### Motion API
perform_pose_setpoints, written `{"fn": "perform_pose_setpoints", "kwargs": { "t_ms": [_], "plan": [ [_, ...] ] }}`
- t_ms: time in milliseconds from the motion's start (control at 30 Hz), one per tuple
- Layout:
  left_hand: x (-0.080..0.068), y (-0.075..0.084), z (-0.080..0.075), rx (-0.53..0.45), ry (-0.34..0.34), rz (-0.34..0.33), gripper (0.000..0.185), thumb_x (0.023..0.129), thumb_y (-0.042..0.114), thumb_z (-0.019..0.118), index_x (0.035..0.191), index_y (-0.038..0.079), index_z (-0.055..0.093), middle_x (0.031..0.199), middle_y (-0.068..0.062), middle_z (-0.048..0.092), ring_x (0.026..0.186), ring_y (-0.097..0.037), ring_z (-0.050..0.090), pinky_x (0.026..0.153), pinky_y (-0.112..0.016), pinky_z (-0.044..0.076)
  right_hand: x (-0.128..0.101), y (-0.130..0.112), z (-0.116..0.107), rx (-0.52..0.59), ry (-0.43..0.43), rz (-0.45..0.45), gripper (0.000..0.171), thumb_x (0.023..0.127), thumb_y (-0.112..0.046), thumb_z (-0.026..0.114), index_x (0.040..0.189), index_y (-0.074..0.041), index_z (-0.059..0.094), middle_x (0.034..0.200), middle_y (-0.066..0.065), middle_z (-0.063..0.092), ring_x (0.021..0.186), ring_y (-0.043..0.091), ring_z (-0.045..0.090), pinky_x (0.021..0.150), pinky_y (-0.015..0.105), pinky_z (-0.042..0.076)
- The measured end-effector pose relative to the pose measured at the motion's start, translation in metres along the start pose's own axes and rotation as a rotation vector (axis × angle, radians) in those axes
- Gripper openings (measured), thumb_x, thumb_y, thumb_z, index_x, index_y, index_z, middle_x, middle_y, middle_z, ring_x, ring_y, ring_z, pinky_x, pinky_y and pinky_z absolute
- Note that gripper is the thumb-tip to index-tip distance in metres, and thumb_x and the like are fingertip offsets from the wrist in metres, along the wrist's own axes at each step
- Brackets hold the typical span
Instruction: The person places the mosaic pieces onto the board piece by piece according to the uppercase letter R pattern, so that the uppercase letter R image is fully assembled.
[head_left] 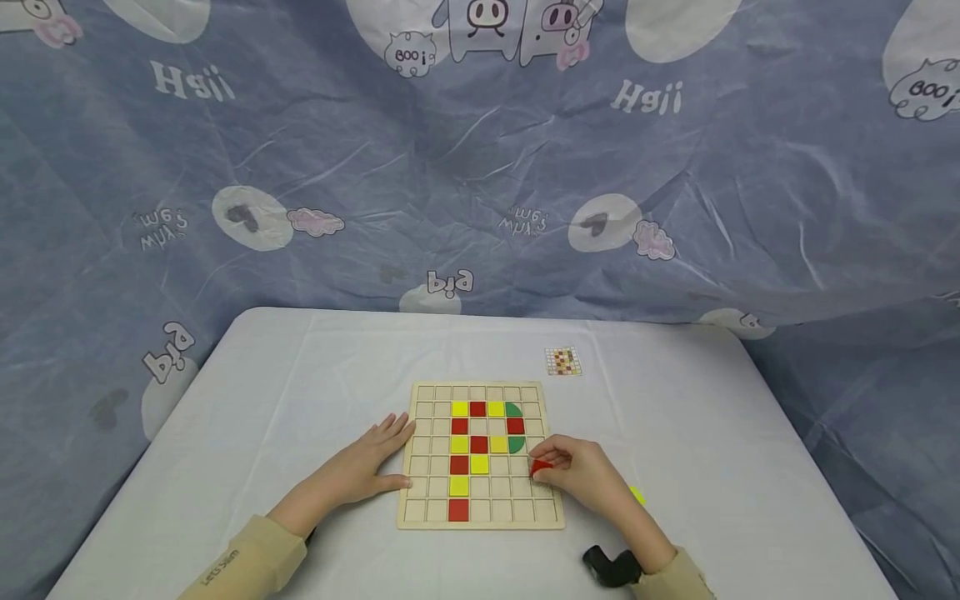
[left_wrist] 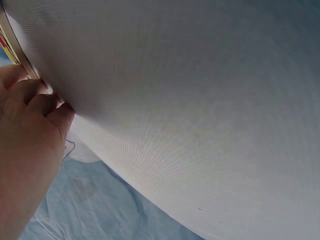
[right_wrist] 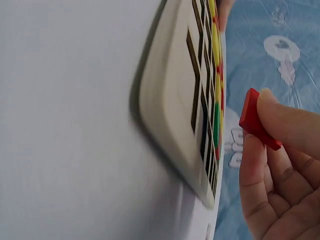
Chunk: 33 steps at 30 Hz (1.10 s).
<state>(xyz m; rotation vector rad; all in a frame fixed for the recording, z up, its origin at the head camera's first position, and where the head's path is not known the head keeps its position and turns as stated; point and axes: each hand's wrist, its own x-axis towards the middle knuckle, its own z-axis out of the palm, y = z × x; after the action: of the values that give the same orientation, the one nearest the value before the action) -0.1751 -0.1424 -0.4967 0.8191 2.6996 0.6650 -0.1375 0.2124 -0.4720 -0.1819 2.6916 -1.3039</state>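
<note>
A wooden grid board (head_left: 435, 521) lies on the table, with red, yellow and green tiles set in some of its squares. Between thumb and fingers my right hand (head_left: 581, 471) pinches a red tile (right_wrist: 256, 120), held over the board's right edge. The right wrist view shows this tile as flat and thick-edged, above the board's surface. At the board's left edge rests my left hand (head_left: 371, 462), fingers spread and touching the rim. In the left wrist view the left hand (left_wrist: 32, 120) is beside the board's side, which is only partly visible.
A small printed pattern card (head_left: 563, 361) lies behind the board to the right. Something yellow (head_left: 637, 495) shows partly behind the right forearm. A black curved object (head_left: 611, 567) is by the right wrist. The white table (head_left: 337, 358) meets a blue printed cloth (head_left: 450, 167) at the back.
</note>
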Motion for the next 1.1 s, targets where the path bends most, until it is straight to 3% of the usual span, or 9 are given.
{"fn": "perform_pose_setpoints", "kwargs": {
  "t_ms": [333,833,1100],
  "plan": [
    [0.000,-0.001,0.000,-0.011,-0.009,0.001,0.087,0.087,0.043,0.071,0.154,0.005,0.031,0.162,-0.017,0.024,0.150,-0.039,0.019,0.121,-0.055,0.022,0.006,-0.012,0.030,0.036,-0.127,-0.078,0.011,0.084,-0.011,0.078,0.094,-0.011,0.075,0.085,-0.003,0.069,0.070,0.008,0.062,0.063,0.016,0.055],
    [0.002,-0.003,0.001,-0.006,-0.011,-0.003,0.088,0.087,0.046,0.071,0.154,0.006,0.031,0.162,-0.016,0.024,0.151,-0.038,0.019,0.122,-0.054,0.023,0.009,-0.021,0.042,-0.139,-0.106,-0.124,0.013,0.083,-0.011,0.079,0.095,-0.013,0.080,0.085,-0.005,0.059,0.072,0.005,0.050,0.060,0.017,0.046],
    [0.001,-0.003,0.001,-0.002,-0.011,0.001,0.088,0.087,0.046,0.071,0.154,0.006,0.031,0.162,-0.016,0.024,0.150,-0.038,0.020,0.122,-0.054,0.023,0.010,-0.023,0.045,-0.179,-0.069,-0.109,0.013,0.081,-0.007,0.080,0.093,-0.010,0.076,0.079,-0.006,0.060,0.068,0.004,0.051,0.059,0.015,0.048]
  ]
}}
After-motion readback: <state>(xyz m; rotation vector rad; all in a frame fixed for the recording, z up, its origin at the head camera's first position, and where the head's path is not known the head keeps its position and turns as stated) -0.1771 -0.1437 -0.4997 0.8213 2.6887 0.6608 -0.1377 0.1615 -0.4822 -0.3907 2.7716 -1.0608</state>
